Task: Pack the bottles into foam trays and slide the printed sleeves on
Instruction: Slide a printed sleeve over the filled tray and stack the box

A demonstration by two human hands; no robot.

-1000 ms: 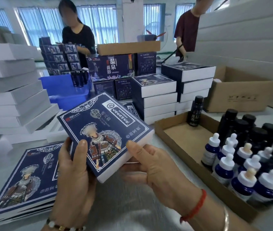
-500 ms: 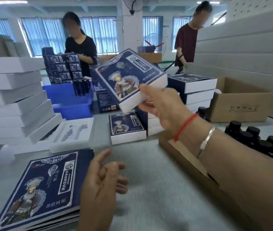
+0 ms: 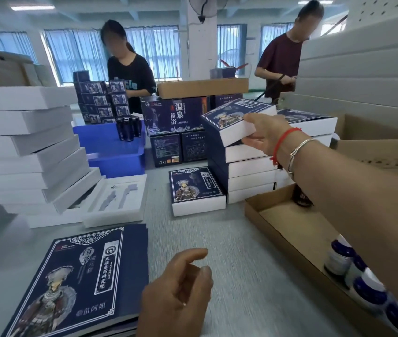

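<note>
My right hand (image 3: 264, 135) grips a sleeved box (image 3: 235, 120), blue print on top and white foam at its end, right at the top of a stack of sleeved boxes (image 3: 246, 171). My left hand (image 3: 180, 295) hovers low over the table with loosely curled fingers, holding nothing. A pile of flat printed sleeves (image 3: 78, 280) lies at the near left. An open white foam tray (image 3: 117, 200) lies beside a tall stack of white foam trays (image 3: 22, 147). Blue bottles with white caps (image 3: 363, 283) stand in a shallow cardboard tray (image 3: 288, 229) on the right, partly behind my forearm.
One sleeved box (image 3: 195, 190) lies alone mid-table. A blue plastic bin (image 3: 112, 147) with dark bottles sits behind, next to dark printed cartons (image 3: 176, 117). A cardboard box (image 3: 378, 152) stands at the right. Two people work at the far side of the table.
My right hand carried the sleeved box away from my left hand, up and to the right onto the stack. My left hand let go and dropped low over the table.
</note>
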